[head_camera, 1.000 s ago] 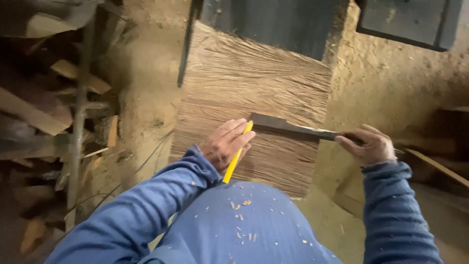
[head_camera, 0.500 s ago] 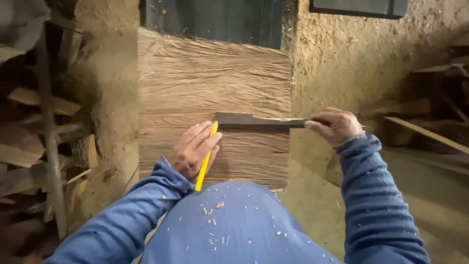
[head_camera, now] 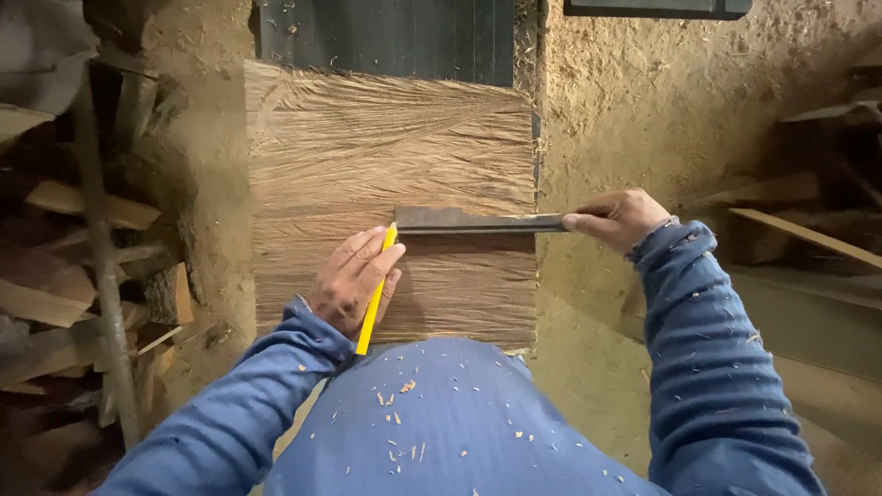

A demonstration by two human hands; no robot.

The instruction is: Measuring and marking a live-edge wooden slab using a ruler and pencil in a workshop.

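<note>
A rough-sawn wooden slab [head_camera: 386,147] lies in front of me with coarse grain lines across it. My left hand [head_camera: 351,278] rests on the slab and is shut on a yellow pencil [head_camera: 377,292], whose tip touches the left end of a dark metal square [head_camera: 469,220]. The square's blade lies flat across the slab. My right hand [head_camera: 617,217] grips the square's stock at the slab's right edge. Both arms wear blue sleeves dotted with wood chips.
Stacked offcuts and planks [head_camera: 83,276] fill the left side beside a thin upright pole [head_camera: 106,276]. A dark green panel [head_camera: 386,37] stands behind the slab. Sawdust-covered ground [head_camera: 643,110] and more boards [head_camera: 799,230] lie to the right.
The view has shifted so the slab sits squarer and more central. Both hands keep their hold, with the pencil tip staying at the end of the square's blade.
</note>
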